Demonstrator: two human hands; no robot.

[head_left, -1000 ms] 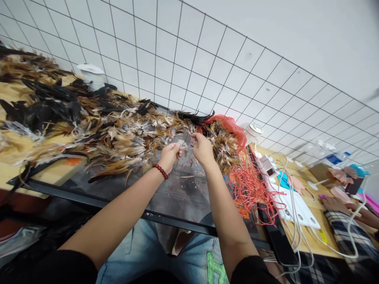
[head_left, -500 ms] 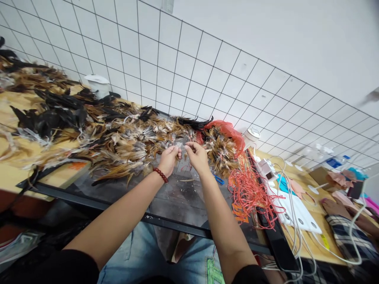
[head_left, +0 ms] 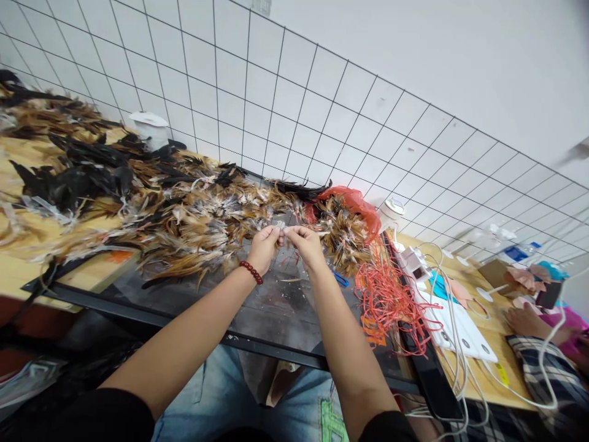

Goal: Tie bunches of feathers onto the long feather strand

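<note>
My left hand [head_left: 263, 246], with a red bead bracelet on its wrist, is closed in a pinch on a small whitish feather tuft [head_left: 280, 226]. My right hand [head_left: 304, 242] pinches the same tuft from the other side, fingertips almost touching the left ones. Both hands hover above a dark glass tabletop [head_left: 276, 307]. A long heap of brown, black and white feathers [head_left: 184, 215] lies just behind and to the left of them. A red plastic bag [head_left: 354, 202] filled with brown feathers sits to the right of my right hand.
A tangle of red strings [head_left: 391, 301] lies right of the hands, beside white power strips and cables [head_left: 455, 325]. A wire grid panel [head_left: 299, 110] stands against the wall. Two white cups [head_left: 150, 127] stand at the back. Another person's hand [head_left: 524, 319] rests at far right.
My two hands have drawn closer, their fingertips now meeting on the tuft. The other person's hand at the right has shifted a little.
</note>
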